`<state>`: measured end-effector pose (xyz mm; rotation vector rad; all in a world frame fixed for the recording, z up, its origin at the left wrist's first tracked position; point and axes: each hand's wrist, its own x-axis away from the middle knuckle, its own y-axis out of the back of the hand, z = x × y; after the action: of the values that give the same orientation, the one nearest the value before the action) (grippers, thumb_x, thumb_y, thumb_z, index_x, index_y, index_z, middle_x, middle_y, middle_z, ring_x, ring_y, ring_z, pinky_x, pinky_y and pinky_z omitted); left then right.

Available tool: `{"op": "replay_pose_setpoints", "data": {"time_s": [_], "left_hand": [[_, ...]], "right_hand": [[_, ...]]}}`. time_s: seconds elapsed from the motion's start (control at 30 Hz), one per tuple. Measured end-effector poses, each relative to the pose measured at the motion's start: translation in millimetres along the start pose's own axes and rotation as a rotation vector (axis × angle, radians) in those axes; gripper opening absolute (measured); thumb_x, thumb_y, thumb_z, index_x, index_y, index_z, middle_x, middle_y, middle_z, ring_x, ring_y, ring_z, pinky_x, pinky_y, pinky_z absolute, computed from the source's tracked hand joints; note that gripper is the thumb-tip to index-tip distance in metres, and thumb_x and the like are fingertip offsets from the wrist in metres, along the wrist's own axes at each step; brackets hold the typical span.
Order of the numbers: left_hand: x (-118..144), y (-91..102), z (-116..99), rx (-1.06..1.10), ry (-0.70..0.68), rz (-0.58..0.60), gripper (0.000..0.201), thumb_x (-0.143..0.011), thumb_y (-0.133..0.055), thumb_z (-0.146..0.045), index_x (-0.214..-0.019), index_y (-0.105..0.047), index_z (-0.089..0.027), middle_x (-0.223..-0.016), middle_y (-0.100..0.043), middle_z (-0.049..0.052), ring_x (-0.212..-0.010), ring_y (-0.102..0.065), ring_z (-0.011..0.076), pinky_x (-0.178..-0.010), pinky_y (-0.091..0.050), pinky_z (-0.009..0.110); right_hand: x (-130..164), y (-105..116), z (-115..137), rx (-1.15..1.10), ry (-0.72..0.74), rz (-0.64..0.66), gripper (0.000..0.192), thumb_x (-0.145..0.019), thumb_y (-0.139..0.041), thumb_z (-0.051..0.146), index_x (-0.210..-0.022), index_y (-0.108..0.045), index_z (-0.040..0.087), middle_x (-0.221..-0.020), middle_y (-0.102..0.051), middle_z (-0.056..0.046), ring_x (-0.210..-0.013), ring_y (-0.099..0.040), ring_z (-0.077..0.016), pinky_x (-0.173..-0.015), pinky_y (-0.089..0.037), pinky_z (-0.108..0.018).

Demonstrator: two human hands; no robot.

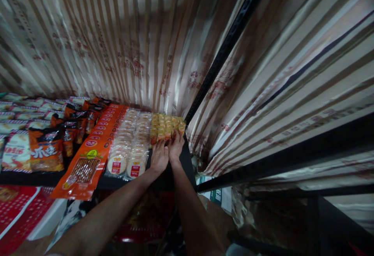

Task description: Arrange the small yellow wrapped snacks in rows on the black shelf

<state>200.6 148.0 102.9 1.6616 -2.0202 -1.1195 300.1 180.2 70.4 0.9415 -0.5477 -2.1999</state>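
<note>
Bare forearms reach up to a dark shelf (187, 162). Left hand (159, 158) lies flat, fingers spread, beside the round cracker packs (128, 150). Right hand (176, 147) curls loosely onto the front yellow snack packs (166, 126); whether it grips any I cannot tell. Pushed sideways, that loose row could spill past the shelf edge by the black upright (222, 53).

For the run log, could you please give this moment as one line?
left hand flat on shelf | right hand touching yellow snack packs | round cracker packs beside
</note>
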Motion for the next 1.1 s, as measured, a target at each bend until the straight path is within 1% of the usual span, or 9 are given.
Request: {"op": "replay_pose_setpoints", "data": {"time_s": [0.07,0.13,0.3,0.53,0.63,0.7,0.77,0.93,1.1], "left_hand": [[0.0,-0.4,0.5,-0.002,-0.001,-0.01,0.044,-0.088,-0.028,-0.019,-0.123,-0.051,-0.008,-0.132,-0.052,0.015,-0.128,-0.042,0.0212,-0.109,-0.033,0.045],[0.2,-0.2,0.8,-0.006,0.002,-0.008,0.044,-0.088,-0.027,-0.019,-0.122,-0.051,-0.006,-0.132,-0.052,0.016,-0.128,-0.042,0.0215,-0.11,-0.033,0.044],[0.6,-1.0,1.9,-0.008,-0.014,-0.026,0.043,-0.088,-0.027,-0.019,-0.121,-0.052,-0.006,-0.132,-0.052,0.017,-0.128,-0.043,0.0214,-0.109,-0.034,0.044],[0.6,-6.2,5.5,-0.026,-0.004,-0.036,0.044,-0.087,-0.028,-0.019,-0.12,-0.052,-0.003,-0.131,-0.052,0.019,-0.128,-0.043,0.0234,-0.109,-0.034,0.045],[0.7,-7.1,6.8,-0.024,-0.01,-0.029,0.044,-0.087,-0.028,-0.019,-0.121,-0.051,-0.004,-0.132,-0.051,0.018,-0.128,-0.042,0.0231,-0.109,-0.033,0.045],[1.0,-7.8,7.5,-0.021,0.002,-0.029,0.044,-0.088,-0.029,-0.02,-0.122,-0.051,-0.004,-0.133,-0.051,0.018,-0.128,-0.042,0.0237,-0.109,-0.033,0.044],[1.3,-8.7,8.1,-0.018,0.012,-0.035,0.044,-0.088,-0.029,-0.021,-0.121,-0.052,-0.002,-0.132,-0.051,0.019,-0.129,-0.042,0.0244,-0.109,-0.033,0.044],[2.8,-12.0,9.3,-0.009,0.005,-0.07,0.043,-0.088,-0.03,-0.021,-0.12,-0.053,-0.005,-0.132,-0.052,0.017,-0.128,-0.042,0.0243,-0.108,-0.034,0.045],[3.7,-15.4,10.0,-0.002,0.004,-0.079,0.044,-0.088,-0.029,-0.021,-0.122,-0.052,-0.005,-0.133,-0.051,0.019,-0.128,-0.042,0.024,-0.108,-0.034,0.046]], "right_hand": [[3.7,2.0,-1.2,0.019,-0.059,-0.029,0.05,-0.077,-0.045,0.018,-0.126,-0.048,0.011,-0.13,-0.046,-0.017,-0.121,-0.036,-0.0253,-0.101,-0.032,-0.042],[6.5,2.2,-3.7,0.027,-0.087,-0.036,0.048,-0.078,-0.045,0.02,-0.124,-0.049,0.009,-0.126,-0.05,-0.018,-0.118,-0.04,-0.0265,-0.1,-0.033,-0.043],[8.2,-2.6,-12.7,0.004,-0.009,0.025,0.048,-0.078,-0.041,0.016,-0.124,-0.051,0.011,-0.124,-0.054,-0.015,-0.117,-0.044,-0.0235,-0.1,-0.034,-0.041],[10.8,-1.6,-16.1,-0.009,0.008,0.045,0.047,-0.079,-0.04,0.017,-0.124,-0.053,0.014,-0.126,-0.053,-0.013,-0.119,-0.042,-0.0221,-0.1,-0.035,-0.04],[9.7,-0.2,-16.7,-0.029,-0.013,-0.017,0.045,-0.082,-0.038,0.022,-0.124,-0.053,0.013,-0.129,-0.051,-0.014,-0.122,-0.04,-0.0226,-0.101,-0.034,-0.041],[6.1,-0.8,-19.7,-0.032,-0.049,-0.081,0.046,-0.085,-0.037,0.026,-0.126,-0.049,0.01,-0.132,-0.048,-0.017,-0.124,-0.037,-0.024,-0.102,-0.032,-0.043],[0.4,-2.3,-24.6,-0.031,-0.071,-0.11,0.05,-0.086,-0.035,0.028,-0.129,-0.045,0.006,-0.134,-0.045,-0.019,-0.127,-0.035,-0.0249,-0.104,-0.03,-0.045],[-14.6,-6.5,-36.0,-0.023,-0.074,-0.046,0.057,-0.087,-0.032,0.035,-0.135,-0.036,0.005,-0.14,-0.039,-0.019,-0.132,-0.031,-0.0252,-0.108,-0.025,-0.046],[-16.2,-11.1,-34.0,-0.003,0.003,0.021,0.057,-0.088,-0.032,0.037,-0.137,-0.035,0.007,-0.143,-0.036,-0.017,-0.134,-0.029,-0.0226,-0.108,-0.027,-0.044]]}}
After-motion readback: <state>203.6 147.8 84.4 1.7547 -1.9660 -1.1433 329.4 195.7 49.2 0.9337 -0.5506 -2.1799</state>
